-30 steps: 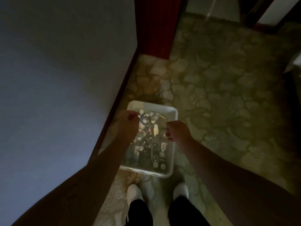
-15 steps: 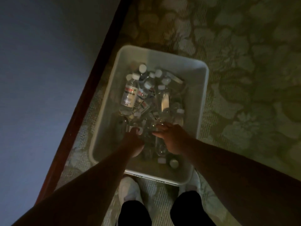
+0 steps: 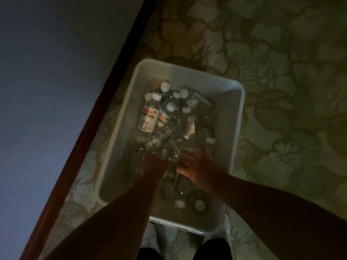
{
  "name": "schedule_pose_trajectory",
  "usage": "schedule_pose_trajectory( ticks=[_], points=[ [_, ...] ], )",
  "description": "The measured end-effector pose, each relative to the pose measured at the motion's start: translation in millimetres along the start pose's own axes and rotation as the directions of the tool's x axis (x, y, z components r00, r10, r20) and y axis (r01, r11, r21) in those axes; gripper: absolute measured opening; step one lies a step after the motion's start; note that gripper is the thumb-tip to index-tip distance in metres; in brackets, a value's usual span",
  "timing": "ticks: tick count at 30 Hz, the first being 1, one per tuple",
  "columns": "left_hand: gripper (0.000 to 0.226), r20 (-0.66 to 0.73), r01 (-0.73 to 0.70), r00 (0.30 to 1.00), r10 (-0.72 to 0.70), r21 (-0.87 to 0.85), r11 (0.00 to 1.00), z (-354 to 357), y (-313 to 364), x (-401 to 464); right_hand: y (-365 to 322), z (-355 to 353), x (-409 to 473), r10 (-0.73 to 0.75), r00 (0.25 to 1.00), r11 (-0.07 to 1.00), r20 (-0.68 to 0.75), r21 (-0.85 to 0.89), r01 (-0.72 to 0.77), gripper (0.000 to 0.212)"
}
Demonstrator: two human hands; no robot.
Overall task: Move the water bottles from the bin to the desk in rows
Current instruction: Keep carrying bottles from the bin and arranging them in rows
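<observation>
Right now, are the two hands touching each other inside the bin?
Apart. The head view shows a dark gap with clear bottles between the left hand and the right hand, both low in the white bin.

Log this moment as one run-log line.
phase: reaching | left hand, right hand: down among water bottles in bin | grasp: unclear, dim | bin on carpet

A single head-worn camera looks steeply down from above, close over a white rectangular plastic bin on the green floral-patterned carpeted floor. Both bare forearms enter from the bottom edge; a dark red-brown baseboard crosses diagonally at left.
</observation>
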State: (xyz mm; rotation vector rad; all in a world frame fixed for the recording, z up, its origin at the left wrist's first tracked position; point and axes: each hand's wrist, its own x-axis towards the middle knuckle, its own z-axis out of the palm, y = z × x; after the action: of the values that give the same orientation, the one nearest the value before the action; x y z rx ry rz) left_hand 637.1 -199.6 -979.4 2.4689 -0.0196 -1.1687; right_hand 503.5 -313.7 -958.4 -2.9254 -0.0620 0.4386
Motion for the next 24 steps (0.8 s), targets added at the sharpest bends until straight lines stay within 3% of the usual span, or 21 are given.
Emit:
schedule_pose_trajectory(
  ticks=[2,3,5,6,8,10,11,14,17,18,20,24],
  points=[
    [0.027,0.048,-0.004,0.999,0.010,-0.107,0.994,-12,3,-9,5,-17,2,0.112,0.985,0.962,0.133,0.234,-0.141,0.066],
    [0.021,0.067,0.001,0.998,0.011,-0.179,0.984,-21,2,-17,4,-27,-1,0.194,0.958,0.858,0.210,0.438,-0.270,0.072],
    [0.018,0.102,-0.081,0.989,0.110,-0.259,0.962,-43,-1,-41,-6,-48,-17,0.304,0.889,0.452,0.342,0.770,-0.451,0.067],
    [0.025,0.117,-0.155,0.975,0.190,-0.254,0.955,-57,-2,-56,-16,-59,-26,0.352,0.855,0.215,0.380,0.857,-0.469,0.058],
    [0.031,0.151,-0.245,0.949,0.276,-0.199,0.949,-94,-1,-88,-38,-80,-37,0.459,0.755,-0.222,0.468,0.884,-0.412,0.039],
    [0.032,0.205,-0.242,0.931,0.302,-0.275,0.931,-140,4,-117,-53,-108,-40,0.501,0.667,-0.518,0.552,0.808,-0.280,0.039],
    [0.033,0.244,-0.220,0.916,0.317,-0.356,0.908,-166,11,-132,-58,-129,-40,0.483,0.667,-0.605,0.568,0.767,-0.215,0.050],
    [0.036,0.240,-0.217,0.873,0.425,-0.590,0.778,-236,53,-179,-60,-217,-38,0.442,0.753,-0.630,0.487,0.766,-0.126,0.077],
    [0.031,0.113,-0.165,0.879,0.464,-0.840,0.517,-295,90,-234,-66,-308,-36,0.354,0.854,-0.541,0.383,0.828,-0.147,0.086],
    [0.030,0.075,-0.156,0.874,0.480,-0.892,0.424,-311,100,-255,-70,-332,-37,0.299,0.875,-0.556,0.380,0.815,-0.164,0.089],
    [0.034,-0.012,-0.191,0.855,0.518,-0.937,0.293,-345,122,-297,-78,-387,-42,0.230,0.901,-0.550,0.368,0.813,-0.192,0.082],
    [0.040,-0.135,-0.297,0.821,0.555,-0.931,0.213,-414,163,-395,-106,-497,-53,0.221,0.946,-0.383,0.239,0.913,-0.142,0.065]
  ],
)
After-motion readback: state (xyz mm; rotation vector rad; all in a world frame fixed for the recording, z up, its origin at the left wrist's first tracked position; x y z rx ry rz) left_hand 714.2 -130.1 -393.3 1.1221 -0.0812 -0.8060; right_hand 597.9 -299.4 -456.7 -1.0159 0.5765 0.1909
